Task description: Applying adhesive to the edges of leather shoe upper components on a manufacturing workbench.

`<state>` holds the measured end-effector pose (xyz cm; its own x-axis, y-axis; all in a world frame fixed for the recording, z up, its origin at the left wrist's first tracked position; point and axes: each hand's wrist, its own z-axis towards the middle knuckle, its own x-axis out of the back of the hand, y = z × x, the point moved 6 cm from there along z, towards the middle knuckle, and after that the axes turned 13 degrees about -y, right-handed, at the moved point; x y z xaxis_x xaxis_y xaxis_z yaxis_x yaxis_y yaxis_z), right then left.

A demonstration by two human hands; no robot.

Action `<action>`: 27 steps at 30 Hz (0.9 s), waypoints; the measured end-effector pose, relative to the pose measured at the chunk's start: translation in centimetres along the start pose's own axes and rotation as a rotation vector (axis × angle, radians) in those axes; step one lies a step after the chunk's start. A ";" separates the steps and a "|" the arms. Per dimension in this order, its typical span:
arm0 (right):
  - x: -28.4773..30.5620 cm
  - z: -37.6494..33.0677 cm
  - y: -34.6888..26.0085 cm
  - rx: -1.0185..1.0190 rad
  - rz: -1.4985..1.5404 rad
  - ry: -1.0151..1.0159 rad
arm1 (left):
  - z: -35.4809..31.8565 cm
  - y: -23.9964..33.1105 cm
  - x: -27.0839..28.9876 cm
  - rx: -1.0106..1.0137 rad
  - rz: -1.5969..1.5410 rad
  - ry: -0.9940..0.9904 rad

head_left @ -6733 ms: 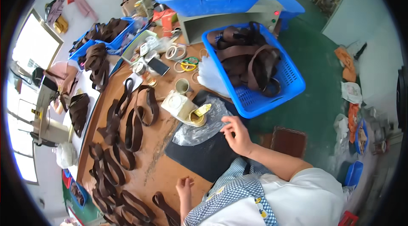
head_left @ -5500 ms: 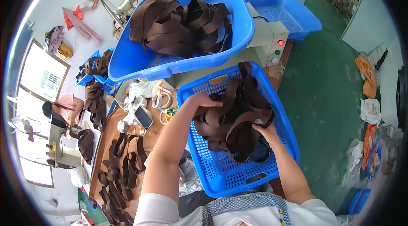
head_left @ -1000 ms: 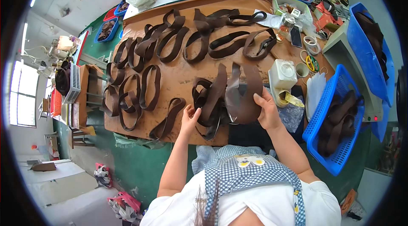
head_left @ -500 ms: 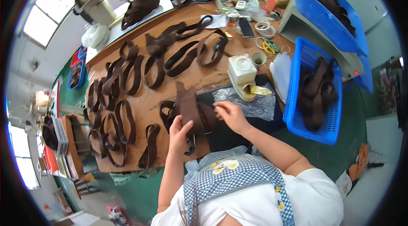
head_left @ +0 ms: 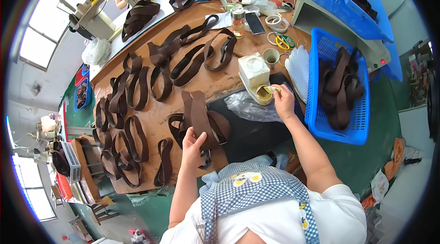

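Observation:
My left hand (head_left: 192, 147) is closed on a wide dark brown fabric strap (head_left: 199, 113), thumb on top. More of the strap is looped beneath and beside it, near the edge of a black mat (head_left: 254, 136). At the mouth of a white plastic glue pot (head_left: 254, 70), my right hand (head_left: 284, 101) pinches a thin yellowish applicator stick (head_left: 273, 89). The stick's lower end is at the pot's yellow-stained opening. Just left of that hand, a crumpled clear plastic bag (head_left: 250, 107) lies on the mat.
Several looped brown straps (head_left: 135, 139) spread over the brown table's left and far parts. A blue basket (head_left: 364, 124) of straps stands at the right. Beyond the pot are a cup (head_left: 271, 57), yellow-handled scissors (head_left: 282, 42), a phone (head_left: 255, 23) and a glass jar (head_left: 238, 23).
My right hand has moved from beside the strap to the glue pot and taken hold of the yellowish stick there. My left hand stays on the strap.

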<state>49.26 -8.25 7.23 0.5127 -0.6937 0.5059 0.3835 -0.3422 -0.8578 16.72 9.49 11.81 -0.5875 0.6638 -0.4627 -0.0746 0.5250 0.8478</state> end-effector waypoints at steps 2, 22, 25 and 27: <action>-0.3 -0.1 -1.3 0.077 -0.104 -0.092 | 0.1 0.6 -0.2 0.025 -0.026 0.013; -0.3 -3.6 -23.1 0.172 0.774 -0.258 | -0.8 5.3 -4.2 -0.310 0.455 -0.094; -0.5 -3.0 -24.4 0.253 0.705 -0.276 | -0.9 5.5 -4.6 -0.327 0.584 -0.081; -0.6 -2.7 -24.6 0.265 0.676 -0.268 | -1.0 5.5 -4.8 -0.315 0.605 -0.102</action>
<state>37.44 -1.09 27.82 0.8561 -0.5094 -0.0868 0.0747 0.2882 -0.9546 18.31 8.67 18.94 -0.5218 0.8464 0.1065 0.0026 -0.1233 0.9924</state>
